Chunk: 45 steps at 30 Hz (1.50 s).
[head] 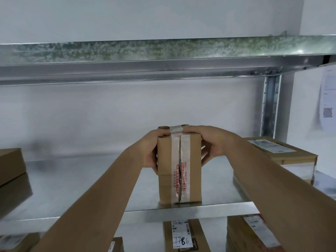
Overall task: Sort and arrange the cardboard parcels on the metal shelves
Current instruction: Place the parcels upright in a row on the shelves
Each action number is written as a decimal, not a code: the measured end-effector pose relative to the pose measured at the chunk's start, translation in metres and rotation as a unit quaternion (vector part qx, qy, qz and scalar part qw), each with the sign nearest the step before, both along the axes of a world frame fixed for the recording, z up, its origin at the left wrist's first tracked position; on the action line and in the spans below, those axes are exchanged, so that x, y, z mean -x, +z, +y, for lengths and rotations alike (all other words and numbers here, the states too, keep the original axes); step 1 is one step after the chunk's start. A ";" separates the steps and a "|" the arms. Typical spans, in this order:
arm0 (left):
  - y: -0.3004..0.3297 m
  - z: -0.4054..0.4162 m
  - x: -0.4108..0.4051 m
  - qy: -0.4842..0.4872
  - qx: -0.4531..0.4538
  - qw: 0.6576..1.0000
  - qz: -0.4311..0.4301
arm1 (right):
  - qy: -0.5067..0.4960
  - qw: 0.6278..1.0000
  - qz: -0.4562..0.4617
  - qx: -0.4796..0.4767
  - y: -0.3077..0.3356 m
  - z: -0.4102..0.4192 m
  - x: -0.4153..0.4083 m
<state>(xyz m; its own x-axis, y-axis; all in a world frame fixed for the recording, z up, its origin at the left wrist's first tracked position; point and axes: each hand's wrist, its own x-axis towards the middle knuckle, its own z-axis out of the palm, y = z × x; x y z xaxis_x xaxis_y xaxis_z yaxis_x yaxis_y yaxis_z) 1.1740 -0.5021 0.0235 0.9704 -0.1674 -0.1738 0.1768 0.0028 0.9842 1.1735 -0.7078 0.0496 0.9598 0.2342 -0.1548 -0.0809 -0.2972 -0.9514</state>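
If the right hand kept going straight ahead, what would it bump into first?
Probably nothing until the back wall: the right hand, gripping the box, points along the shelf, though depth is unclear.

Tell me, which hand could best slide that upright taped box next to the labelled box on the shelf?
Probably left: the left hand grips the taped box on the side away from the labelled box, so it can push.

a printed paper notice (327, 99) with a qr code hangs on the white wall (127, 115).
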 end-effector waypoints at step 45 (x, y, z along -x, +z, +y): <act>-0.105 -0.016 0.039 0.102 0.092 0.981 -0.137 | -0.090 0.967 0.019 -0.237 -0.108 0.024 0.031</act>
<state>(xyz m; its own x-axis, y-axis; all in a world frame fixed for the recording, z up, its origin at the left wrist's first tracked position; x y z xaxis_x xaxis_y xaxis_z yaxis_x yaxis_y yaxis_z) 1.1349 -0.5178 -0.0811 0.9931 0.0303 0.1135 -0.1173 0.1933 0.9741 1.1423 -0.6833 -0.0586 0.9874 0.1167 -0.1068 -0.1280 0.1929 -0.9728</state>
